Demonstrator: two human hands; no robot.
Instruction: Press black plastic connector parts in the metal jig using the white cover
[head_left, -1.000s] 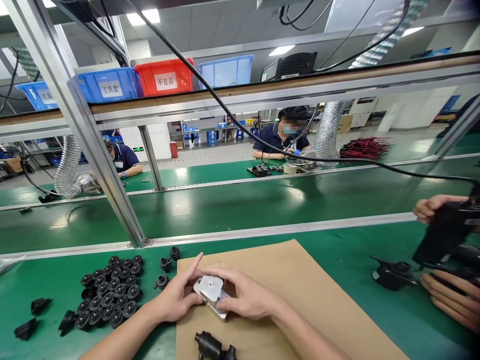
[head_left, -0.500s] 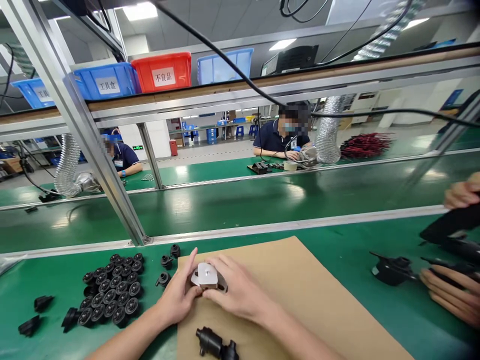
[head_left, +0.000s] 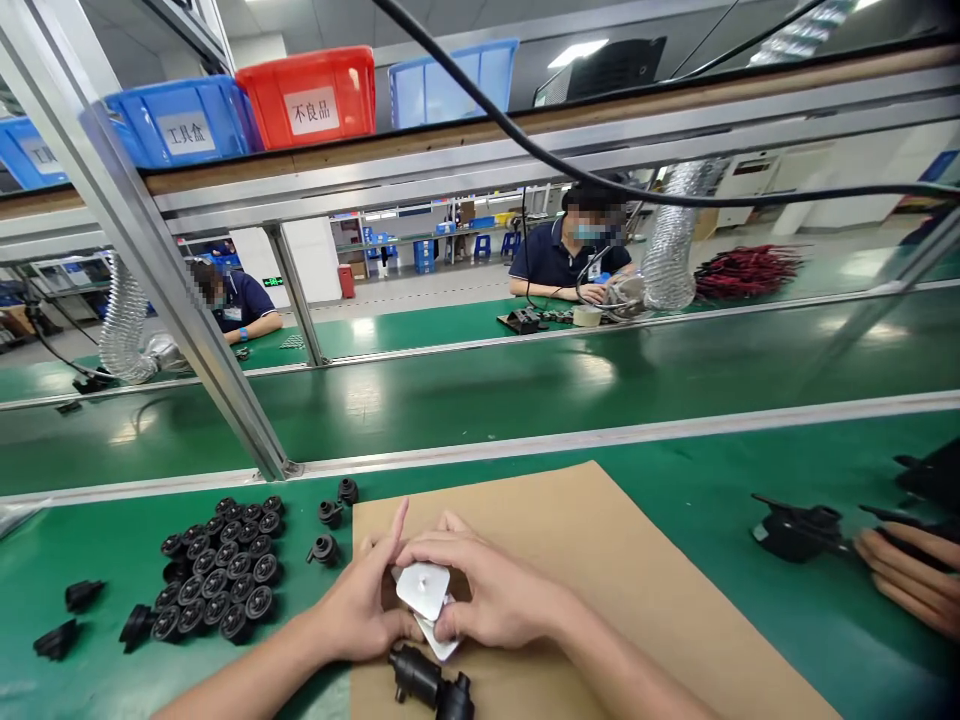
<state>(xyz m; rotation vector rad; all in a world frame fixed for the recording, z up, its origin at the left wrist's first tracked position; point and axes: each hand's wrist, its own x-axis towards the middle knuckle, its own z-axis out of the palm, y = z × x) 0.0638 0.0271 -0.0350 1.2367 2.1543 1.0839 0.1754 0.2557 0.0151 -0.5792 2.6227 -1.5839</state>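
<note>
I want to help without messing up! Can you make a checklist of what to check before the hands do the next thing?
1. Both hands on the white part: left hand and right hand hold it. Ok.
2. Part over the cardboard sheet: ok.
3. Black piece near the hands, not touched: ok.
4. Pile of black caps within reach at left: ok.
5. Another person's hand stays apart at right: ok.
6. Part's underside: cannot tell.

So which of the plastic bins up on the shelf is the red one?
The red bin, second from the right, between two blue bins. It alone is red and carries a white label.
</note>
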